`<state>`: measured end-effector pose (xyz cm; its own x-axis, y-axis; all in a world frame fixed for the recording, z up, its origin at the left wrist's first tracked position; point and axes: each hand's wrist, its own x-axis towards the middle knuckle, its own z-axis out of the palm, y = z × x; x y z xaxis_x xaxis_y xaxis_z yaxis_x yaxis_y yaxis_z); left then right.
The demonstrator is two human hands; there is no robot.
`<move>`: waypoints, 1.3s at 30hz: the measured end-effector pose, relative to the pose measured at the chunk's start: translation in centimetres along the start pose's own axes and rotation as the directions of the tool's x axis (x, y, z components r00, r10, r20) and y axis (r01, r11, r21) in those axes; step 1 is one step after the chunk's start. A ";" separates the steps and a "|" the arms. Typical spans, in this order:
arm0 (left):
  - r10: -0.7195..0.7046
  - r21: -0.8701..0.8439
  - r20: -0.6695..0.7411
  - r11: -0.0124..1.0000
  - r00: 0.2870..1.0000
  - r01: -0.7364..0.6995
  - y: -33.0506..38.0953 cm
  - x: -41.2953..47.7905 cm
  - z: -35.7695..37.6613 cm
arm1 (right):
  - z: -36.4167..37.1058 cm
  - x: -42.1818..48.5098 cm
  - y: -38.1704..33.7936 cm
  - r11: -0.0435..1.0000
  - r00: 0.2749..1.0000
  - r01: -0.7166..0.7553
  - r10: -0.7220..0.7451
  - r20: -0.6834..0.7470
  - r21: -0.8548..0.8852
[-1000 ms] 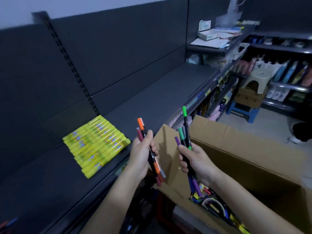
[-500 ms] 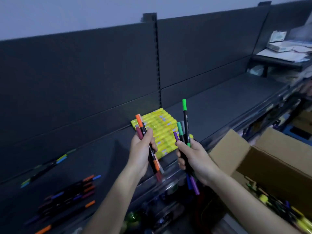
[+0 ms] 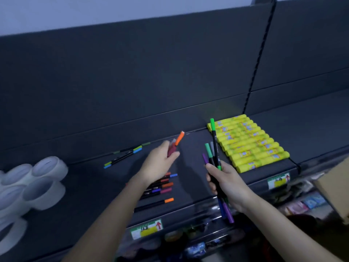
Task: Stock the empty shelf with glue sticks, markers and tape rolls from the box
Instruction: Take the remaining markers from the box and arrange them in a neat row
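Left hand (image 3: 158, 163), right hand (image 3: 228, 182) gripping markers (image 3: 214, 133); shelf tag (image 3: 146, 228) illegible

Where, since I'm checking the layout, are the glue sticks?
Head view: the glue sticks lie rowed on the shelf at right, just beyond the right hand and its markers.

Both forearms and the right hand (image 3: 228, 183) are bare; the blurred left hand (image 3: 158, 163) seems bare too.
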<state>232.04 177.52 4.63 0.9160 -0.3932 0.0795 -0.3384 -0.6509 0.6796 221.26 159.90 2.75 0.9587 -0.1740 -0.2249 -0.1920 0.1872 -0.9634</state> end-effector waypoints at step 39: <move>-0.115 0.107 -0.183 0.985 0.976 0.136 -12.4 -3.6 -0.1 | 6.4 8.4 2.3 0.828 0.966 0.068 0.085 0.245 -0.557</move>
<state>232.95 187.07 -4.05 0.9726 -0.1908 0.1329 -0.2321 -0.7641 0.6019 230.22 165.03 -0.45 0.9611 0.0842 -0.2629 -0.2101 -0.3951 -0.8943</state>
